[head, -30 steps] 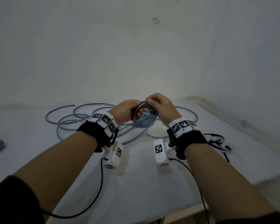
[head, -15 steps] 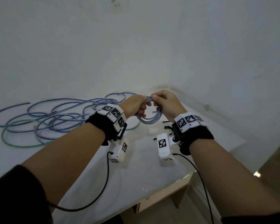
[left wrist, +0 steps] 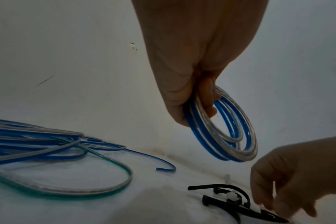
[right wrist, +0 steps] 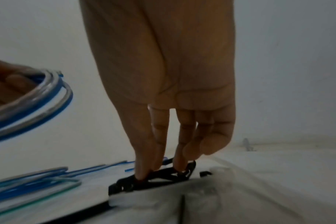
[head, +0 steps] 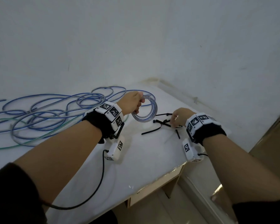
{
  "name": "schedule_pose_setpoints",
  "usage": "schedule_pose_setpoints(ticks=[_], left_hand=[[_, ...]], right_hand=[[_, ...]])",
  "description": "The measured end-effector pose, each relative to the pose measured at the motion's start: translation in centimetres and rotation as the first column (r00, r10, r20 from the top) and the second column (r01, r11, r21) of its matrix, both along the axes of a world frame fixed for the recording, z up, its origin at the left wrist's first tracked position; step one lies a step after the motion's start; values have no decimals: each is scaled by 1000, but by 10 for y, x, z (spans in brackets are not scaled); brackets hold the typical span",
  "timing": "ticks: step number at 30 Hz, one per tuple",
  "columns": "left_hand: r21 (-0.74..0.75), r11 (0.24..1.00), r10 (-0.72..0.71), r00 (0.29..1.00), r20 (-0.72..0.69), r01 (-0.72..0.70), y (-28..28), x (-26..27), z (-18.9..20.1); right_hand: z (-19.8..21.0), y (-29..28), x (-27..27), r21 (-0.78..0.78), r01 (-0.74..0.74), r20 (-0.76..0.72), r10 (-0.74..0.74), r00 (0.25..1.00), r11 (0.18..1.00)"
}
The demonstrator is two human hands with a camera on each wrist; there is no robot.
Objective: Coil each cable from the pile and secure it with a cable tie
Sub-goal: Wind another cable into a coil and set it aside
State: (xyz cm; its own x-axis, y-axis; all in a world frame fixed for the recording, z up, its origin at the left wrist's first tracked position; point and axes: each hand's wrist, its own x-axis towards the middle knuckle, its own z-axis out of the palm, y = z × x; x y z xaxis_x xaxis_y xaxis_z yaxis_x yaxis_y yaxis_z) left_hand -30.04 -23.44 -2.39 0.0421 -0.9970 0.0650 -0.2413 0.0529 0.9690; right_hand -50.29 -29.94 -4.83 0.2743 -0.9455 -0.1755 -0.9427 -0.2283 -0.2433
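Note:
My left hand [head: 138, 105] grips a small coil of blue and clear cable [head: 154, 110] and holds it upright above the white table [head: 145, 160]. In the left wrist view the fingers [left wrist: 207, 104] curl through the coil [left wrist: 248, 133]. To its right, my right hand [head: 174, 121] reaches down onto a cluster of black cable ties [head: 162, 122]. In the right wrist view the thumb and fingertips [right wrist: 144, 174] pinch one cable tie [right wrist: 167, 172] against the table. The loose pile of blue, clear and green cables [head: 44, 117] lies at the left.
The table's front edge [head: 173, 173] runs diagonally just below my right wrist, with the floor [head: 192, 207] beyond it. White walls [head: 136, 46] close the table's back and right side. More loose ties [head: 149, 131] lie between my hands.
My right hand has let go of the coil and dropped right onto the cable ties. The left hand now holds the coil alone. The head view has swung right.

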Motion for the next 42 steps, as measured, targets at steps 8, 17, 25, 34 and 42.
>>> schedule_pose_setpoints(ticks=[8,17,25,34,42], left_hand=[[7,1000,21,1000,-1,-21,-1,5,1],[14,995,97,995,-11,-97,1,18,1],[-40,966,257,967,-2,-256,5,53,1],[-35,901,434,896,95,-432,48,124,10],[-129,777,615,787,-54,-616,92,188,18]], right_hand=[[-7,-2,0,-58,-76,-108,69,992,995],[18,6,9,-141,-52,50,60,997,989],[51,26,64,-127,-31,777,119,618,991],[59,65,160,-102,-308,987,135,86,946],[40,102,240,-104,-489,970,196,141,866]])
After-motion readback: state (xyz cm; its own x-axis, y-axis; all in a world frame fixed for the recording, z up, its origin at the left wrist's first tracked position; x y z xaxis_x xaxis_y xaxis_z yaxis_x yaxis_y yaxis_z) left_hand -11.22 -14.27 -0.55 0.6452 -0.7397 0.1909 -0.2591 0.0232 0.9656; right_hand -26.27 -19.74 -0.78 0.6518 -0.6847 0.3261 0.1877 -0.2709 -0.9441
